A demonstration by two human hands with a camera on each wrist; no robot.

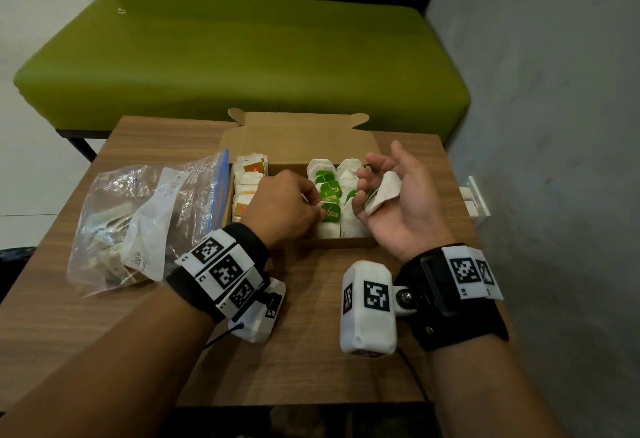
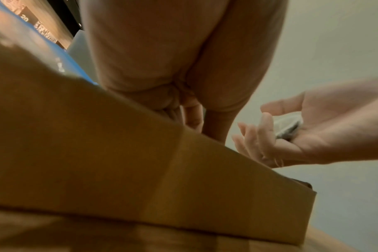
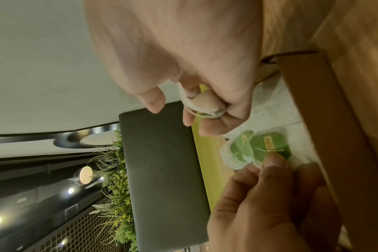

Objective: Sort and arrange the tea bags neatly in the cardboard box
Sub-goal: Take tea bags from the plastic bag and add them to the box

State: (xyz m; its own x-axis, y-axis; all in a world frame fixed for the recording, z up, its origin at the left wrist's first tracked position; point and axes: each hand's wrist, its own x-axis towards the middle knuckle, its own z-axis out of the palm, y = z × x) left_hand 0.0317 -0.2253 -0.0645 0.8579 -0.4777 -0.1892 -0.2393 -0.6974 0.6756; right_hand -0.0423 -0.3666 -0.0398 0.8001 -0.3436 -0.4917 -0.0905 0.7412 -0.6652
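The open cardboard box [image 1: 304, 139] stands on the wooden table [image 1: 311, 351]. Orange-and-white sachets [image 1: 247, 181] fill its left column. White tea bags with green tags [image 1: 329, 191] lie in two rows on its right. My left hand [image 1: 317, 210] reaches into the box and pinches the green tag [image 3: 268, 146] of the nearest bag in the row. Over the box's right side my right hand [image 1: 374, 167] is turned palm up, its fingers curled round a few white tea bags [image 1: 382, 191]. The same held bags [image 3: 196, 105] show in the right wrist view.
A clear zip bag [image 1: 138, 223] with more sachets lies left of the box, touching it. A green bench [image 1: 242, 56] stands behind the table. A grey wall [image 1: 554, 126] with a white fitting [image 1: 474, 202] is close on the right.
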